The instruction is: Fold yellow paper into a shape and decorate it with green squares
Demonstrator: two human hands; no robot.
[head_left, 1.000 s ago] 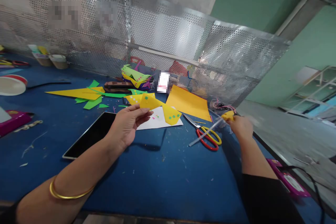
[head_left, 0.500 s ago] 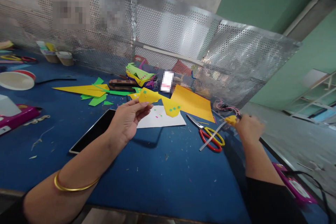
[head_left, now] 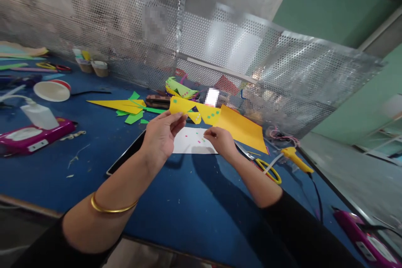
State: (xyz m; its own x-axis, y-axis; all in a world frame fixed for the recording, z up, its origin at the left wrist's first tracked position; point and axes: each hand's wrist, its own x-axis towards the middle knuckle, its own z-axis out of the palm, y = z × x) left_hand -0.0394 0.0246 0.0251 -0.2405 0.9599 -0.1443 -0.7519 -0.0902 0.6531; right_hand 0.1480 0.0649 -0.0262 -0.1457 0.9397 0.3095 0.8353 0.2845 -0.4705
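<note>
My left hand [head_left: 158, 138] pinches a yellow paper cutout [head_left: 209, 113] with green and pale dots, holding it above the table. My right hand [head_left: 221, 140] is beside the right part of a white paper sheet [head_left: 182, 147]. Its thumb and fingertips are pressed together; whatever they hold, if anything, is too small to make out. Several tiny coloured dots [head_left: 199, 141] lie on that sheet. To the right rests a yellow hot glue gun [head_left: 295, 158] with its cord trailing off. Yellow and red scissors [head_left: 272, 172] lie partly hidden behind my right forearm.
An orange-yellow paper sheet [head_left: 241, 127] lies behind my right hand. A dark tablet [head_left: 125, 155] is partly under my left arm. Leftward are yellow and green paper pieces [head_left: 117, 108], a paper cup [head_left: 52, 91] and a purple power strip [head_left: 37, 137]. A perforated metal screen [head_left: 220, 37] stands behind.
My right hand has let go of the hot glue gun, now lying at the right, and moved left to the white sheet. My left hand still holds the yellow cutout. The view has shifted.
</note>
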